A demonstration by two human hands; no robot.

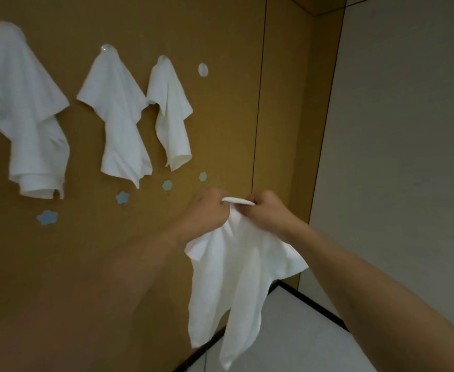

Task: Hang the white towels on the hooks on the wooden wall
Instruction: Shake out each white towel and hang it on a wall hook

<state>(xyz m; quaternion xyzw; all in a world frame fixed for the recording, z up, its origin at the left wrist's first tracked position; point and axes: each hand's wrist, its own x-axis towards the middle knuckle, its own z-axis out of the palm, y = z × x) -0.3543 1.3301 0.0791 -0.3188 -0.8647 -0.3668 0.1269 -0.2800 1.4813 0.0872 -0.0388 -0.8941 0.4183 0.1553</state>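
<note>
White towel (236,277) held up in front of the wooden wall (220,116), below the bare hook (203,69), pinched at its top edge by left hand (207,210) and right hand (267,210), fingers curled on the cloth. Hanging on hooks farther left: three more towels (118,116). Beneath them, blue stickers (122,197).

Three towels hang in a row on the wooden wall (220,124): the left towel (21,108), the middle towel (118,116) and the right towel (170,111), each on its own hook. To their right sits a bare hook (203,69). Below the row, four small stickers (122,197) run in a rising line. Lower right, in front of the wall, the left hand (207,210) and the right hand (270,213) hold a fourth towel (236,285) at its top edge, above the floor (287,339).
</note>
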